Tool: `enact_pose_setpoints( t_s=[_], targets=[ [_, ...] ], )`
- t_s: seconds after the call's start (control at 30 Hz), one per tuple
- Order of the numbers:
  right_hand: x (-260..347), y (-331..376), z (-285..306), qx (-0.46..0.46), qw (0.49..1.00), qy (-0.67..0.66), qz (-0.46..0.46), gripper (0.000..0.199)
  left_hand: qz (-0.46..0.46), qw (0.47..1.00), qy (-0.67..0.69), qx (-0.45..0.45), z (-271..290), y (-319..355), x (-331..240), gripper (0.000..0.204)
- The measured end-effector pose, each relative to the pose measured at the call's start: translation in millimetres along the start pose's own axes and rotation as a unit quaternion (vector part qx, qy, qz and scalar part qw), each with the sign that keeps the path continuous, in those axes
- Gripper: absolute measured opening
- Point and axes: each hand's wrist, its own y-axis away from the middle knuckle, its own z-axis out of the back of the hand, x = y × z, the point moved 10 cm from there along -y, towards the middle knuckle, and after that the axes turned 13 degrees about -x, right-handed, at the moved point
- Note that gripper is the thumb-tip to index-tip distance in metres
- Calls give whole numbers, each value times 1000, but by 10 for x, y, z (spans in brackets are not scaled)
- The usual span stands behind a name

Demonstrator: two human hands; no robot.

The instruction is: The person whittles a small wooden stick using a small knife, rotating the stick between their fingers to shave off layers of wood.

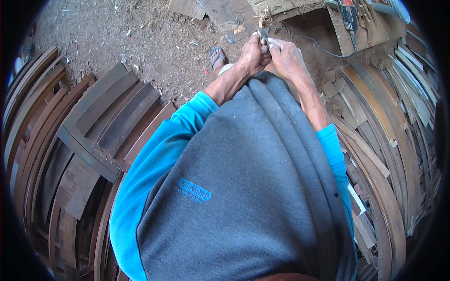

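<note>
Between twelve and one o'clock, beyond the hem of the person's grey shirt [248, 154], two bare grips met out over the dusty, shaving-strewn ground [136, 28]. The left grip [253, 55] was closed around a narrow pale wooden stick [260, 22], whose free end poked away toward twelve, probably so that it stood clear of the fingers. The right grip [289, 57] looked clenched on a small grey blade [263, 33] just beside the stick; from where I stood I could not tell whether the two touched. Held so near each other, the grips likely steadied one another, and the arms reached out ahead of the body, perhaps to keep such small pieces in sight. At nine o'clock from the grips, a foot in a blue sandal [217, 57] was planted on the ground, and at eleven a flat board [229, 21] lay there. Between one and two, a red-and-dark power tool [348, 16] rested on a wooden sheet [368, 40], its cord [323, 48] trailing toward the grips, presumably put down because both were occupied. Wooden pieces [115, 93] were piled from eight to ten, and slats [372, 112] from two to four, apparently laid lengthwise to pack closely.
</note>
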Motion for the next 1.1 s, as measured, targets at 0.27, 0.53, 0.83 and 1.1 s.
enact_pose_setpoints(
  t_s=[0.27, 0.53, 0.83, 1.1],
  targets=[
    [181, -162, -58, 24, 999, 20, 33, 36, -24, 999, -9, -46, 33, -11, -35, 34],
    [84, -296, -183, 9, 997, 65, 32, 37, -166, 938, -294, -72, 168, -93, -186, 47],
    [170, -215, -113, 12, 998, 66, 9, 36, -201, 891, -395, -103, 126, 83, -350, 43],
    [331, -109, -64, 84, 993, 76, -42, 39, -177, 895, -399, -89, 249, -35, -374, 34]
  ],
)
